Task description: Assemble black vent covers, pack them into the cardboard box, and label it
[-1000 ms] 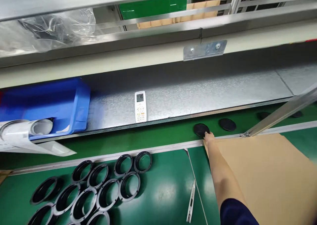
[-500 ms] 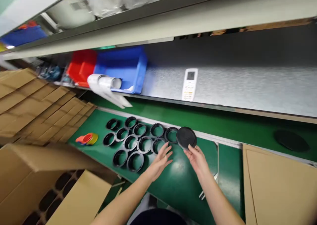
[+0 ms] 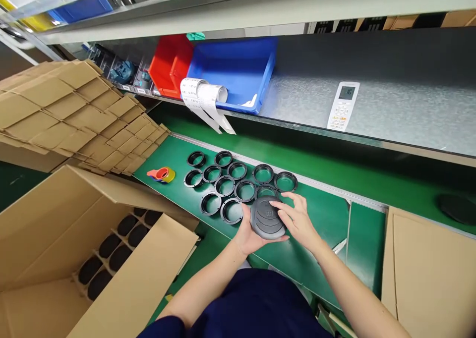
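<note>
A round black ribbed cap (image 3: 265,217) lies in my left hand (image 3: 248,234), which cups it from below with the fingers curled round its edge. My right hand (image 3: 297,221) rests its fingertips on the cap's right rim. Both hands hover just above the green mat (image 3: 320,214). Directly beyond them lies a cluster of several black rings (image 3: 238,182), flat on the mat.
An open cardboard box (image 3: 92,249) with dividers and black parts stands at lower left, stacked flat cardboard (image 3: 74,110) behind it. A tape roll (image 3: 162,174) lies left of the rings. The shelf holds blue (image 3: 238,70) and red bins (image 3: 169,63) and a remote (image 3: 342,105). Another cap (image 3: 457,208) sits at right.
The cap went from my right hand's fingertips into my left palm and came down nearer my body. The view swung further left, showing the open box.
</note>
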### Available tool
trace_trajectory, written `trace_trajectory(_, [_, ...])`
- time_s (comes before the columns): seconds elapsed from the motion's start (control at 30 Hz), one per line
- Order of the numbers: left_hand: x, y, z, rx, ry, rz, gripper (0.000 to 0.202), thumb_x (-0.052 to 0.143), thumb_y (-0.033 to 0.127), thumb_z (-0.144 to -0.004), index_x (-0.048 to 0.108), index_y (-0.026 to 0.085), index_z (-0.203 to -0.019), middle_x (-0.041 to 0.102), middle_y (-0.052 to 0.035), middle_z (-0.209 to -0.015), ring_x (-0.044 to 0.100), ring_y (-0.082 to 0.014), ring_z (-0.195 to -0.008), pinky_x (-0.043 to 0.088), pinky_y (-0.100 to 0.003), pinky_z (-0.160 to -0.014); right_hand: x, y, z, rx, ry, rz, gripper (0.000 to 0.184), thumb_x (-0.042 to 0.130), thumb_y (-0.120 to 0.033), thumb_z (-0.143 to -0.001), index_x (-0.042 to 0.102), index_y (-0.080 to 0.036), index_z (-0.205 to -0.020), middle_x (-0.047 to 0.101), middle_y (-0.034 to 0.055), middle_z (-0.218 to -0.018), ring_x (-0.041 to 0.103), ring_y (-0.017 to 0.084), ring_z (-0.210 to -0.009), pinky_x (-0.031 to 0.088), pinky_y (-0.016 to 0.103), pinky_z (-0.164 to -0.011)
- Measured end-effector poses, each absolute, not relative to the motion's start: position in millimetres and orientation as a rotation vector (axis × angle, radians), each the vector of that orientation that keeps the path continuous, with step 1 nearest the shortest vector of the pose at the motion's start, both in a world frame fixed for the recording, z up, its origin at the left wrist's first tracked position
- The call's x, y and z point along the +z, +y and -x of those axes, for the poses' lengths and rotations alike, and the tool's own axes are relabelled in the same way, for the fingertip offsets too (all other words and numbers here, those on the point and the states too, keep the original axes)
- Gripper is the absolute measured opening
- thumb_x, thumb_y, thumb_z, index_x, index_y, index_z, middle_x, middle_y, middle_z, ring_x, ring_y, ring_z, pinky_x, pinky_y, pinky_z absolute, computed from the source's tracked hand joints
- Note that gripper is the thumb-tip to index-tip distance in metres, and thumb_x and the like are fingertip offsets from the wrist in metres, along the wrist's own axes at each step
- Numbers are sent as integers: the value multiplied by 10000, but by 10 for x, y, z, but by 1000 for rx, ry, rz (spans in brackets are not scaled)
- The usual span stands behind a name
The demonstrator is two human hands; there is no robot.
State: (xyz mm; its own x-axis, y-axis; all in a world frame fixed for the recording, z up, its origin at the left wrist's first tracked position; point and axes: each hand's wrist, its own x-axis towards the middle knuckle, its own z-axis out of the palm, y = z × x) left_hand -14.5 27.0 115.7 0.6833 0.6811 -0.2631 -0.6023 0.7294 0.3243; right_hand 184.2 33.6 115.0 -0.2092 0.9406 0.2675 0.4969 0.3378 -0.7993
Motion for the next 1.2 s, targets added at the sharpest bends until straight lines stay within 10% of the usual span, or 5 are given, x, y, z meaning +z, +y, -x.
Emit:
trace_trajectory(0.27, [1181,83,308,755,499,-211,947,497,842,-719,437,225,-1435,510,-261,-1404,552,-459,-1210,281,-763,-1017,1167,231,-1635,896,-1934,1226,530,261,-512,-1034,729,-274,-1105,464,95,-1370,299,314,-1321,295,594,-1136])
trace_trajectory(1.2, [1113,101,97,646,507,-44,905,381,844,-786,507,161,-1366,659,-235,-1174,605,-427,-1142,322,-722,-1024,1031,-139,-1828,1046,-1550,1374,569,202,-574,-1032,580,-310,-1365,467,74,-1412,374,273,-1331,290,527,-1164])
